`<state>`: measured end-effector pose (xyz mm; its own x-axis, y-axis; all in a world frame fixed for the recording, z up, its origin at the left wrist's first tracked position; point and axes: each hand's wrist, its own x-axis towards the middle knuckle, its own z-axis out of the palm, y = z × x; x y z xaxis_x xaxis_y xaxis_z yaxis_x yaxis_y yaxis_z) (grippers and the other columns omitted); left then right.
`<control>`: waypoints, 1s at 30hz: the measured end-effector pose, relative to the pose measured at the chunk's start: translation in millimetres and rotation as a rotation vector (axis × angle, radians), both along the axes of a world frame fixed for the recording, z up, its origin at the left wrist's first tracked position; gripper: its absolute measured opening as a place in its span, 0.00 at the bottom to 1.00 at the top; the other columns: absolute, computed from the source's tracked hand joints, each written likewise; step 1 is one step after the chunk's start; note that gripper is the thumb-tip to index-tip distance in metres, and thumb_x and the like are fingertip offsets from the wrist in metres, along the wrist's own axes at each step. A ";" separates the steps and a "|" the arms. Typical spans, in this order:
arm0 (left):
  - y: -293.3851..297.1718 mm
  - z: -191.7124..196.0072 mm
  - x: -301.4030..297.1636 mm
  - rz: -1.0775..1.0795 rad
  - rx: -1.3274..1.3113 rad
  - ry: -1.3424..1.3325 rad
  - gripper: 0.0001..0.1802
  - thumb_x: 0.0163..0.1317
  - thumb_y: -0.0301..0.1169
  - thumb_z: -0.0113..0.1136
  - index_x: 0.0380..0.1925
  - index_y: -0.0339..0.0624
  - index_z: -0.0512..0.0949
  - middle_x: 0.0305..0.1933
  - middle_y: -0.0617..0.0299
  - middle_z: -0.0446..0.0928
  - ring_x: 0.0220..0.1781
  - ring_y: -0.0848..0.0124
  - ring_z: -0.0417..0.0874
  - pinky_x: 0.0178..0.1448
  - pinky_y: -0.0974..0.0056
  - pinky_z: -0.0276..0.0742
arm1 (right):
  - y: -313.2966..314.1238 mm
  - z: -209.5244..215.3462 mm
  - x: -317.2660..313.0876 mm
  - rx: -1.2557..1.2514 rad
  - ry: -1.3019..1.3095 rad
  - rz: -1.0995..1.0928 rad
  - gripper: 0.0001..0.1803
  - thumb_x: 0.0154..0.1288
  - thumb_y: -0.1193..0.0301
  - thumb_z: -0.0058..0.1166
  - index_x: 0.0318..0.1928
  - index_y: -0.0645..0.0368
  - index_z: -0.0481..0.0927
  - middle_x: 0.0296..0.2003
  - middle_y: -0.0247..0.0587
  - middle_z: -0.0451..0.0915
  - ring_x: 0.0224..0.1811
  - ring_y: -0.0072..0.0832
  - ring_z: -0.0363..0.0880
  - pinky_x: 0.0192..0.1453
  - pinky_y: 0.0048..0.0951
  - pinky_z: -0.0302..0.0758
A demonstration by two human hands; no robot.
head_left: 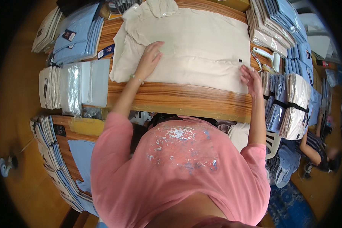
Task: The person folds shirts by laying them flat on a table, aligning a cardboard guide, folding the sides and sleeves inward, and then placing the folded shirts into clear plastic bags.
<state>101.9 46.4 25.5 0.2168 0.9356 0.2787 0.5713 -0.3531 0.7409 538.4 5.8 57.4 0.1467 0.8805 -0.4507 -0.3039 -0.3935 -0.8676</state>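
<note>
A cream collared shirt (201,41) lies flat across the wooden table (171,95), its collar (161,7) at the far edge and its lower part toward the right. My left hand (150,59) rests on the shirt, fingers stretched out. Its fingertips reach a pale greenish rectangle (167,45), whose nature I cannot make out. At the shirt's near right corner is my right hand (250,78), fingers loosely bent and apart, just below a small black tag (240,60). Nothing shows in its grasp.
Bagged blue shirts (74,41) and clear plastic sleeves (95,81) occupy the left side. A white lint roller (269,57) lies right of the shirt, beside stacked cream shirts (268,34) and a strapped bundle (294,102). Another person's arm (311,150) shows at far right.
</note>
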 end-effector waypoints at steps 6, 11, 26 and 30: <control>49.9 -16.3 -6.2 -0.228 -0.067 0.503 0.10 0.59 0.34 0.56 0.37 0.42 0.73 0.46 0.60 0.74 0.53 0.63 0.72 0.67 0.44 0.54 | 40.1 -32.2 22.3 0.000 0.062 -0.023 0.16 0.69 0.71 0.39 0.51 0.69 0.69 0.53 0.48 0.75 0.55 0.33 0.75 0.50 0.32 0.77; 55.9 -25.0 2.9 -0.204 0.044 0.452 0.08 0.59 0.33 0.55 0.35 0.42 0.72 0.35 0.59 0.75 0.44 0.61 0.76 0.66 0.44 0.56 | 32.6 -67.8 -5.9 0.094 -0.393 -0.313 0.22 0.63 0.72 0.50 0.57 0.64 0.66 0.53 0.48 0.74 0.56 0.33 0.73 0.56 0.33 0.71; 0.8 5.7 -18.0 -0.027 -0.052 0.037 0.12 0.56 0.34 0.60 0.39 0.43 0.75 0.47 0.55 0.75 0.52 0.59 0.74 0.61 0.55 0.65 | 21.5 -4.3 -126.6 0.645 -1.218 0.237 0.22 0.58 0.70 0.55 0.54 0.62 0.73 0.48 0.53 0.73 0.51 0.44 0.71 0.56 0.38 0.67; -4.1 4.2 -85.7 0.384 0.053 0.200 0.19 0.55 0.38 0.63 0.40 0.38 0.73 0.44 0.50 0.73 0.48 0.53 0.72 0.53 0.56 0.68 | 128.9 6.6 -272.0 0.791 -0.786 0.609 0.10 0.59 0.75 0.52 0.40 0.62 0.80 0.36 0.48 0.76 0.38 0.40 0.76 0.43 0.33 0.73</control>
<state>16.1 42.3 29.7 -0.0898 0.9445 0.3160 0.7991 -0.1211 0.5889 266.4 134.7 64.0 -0.3873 0.8871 0.2511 0.4445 0.4182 -0.7921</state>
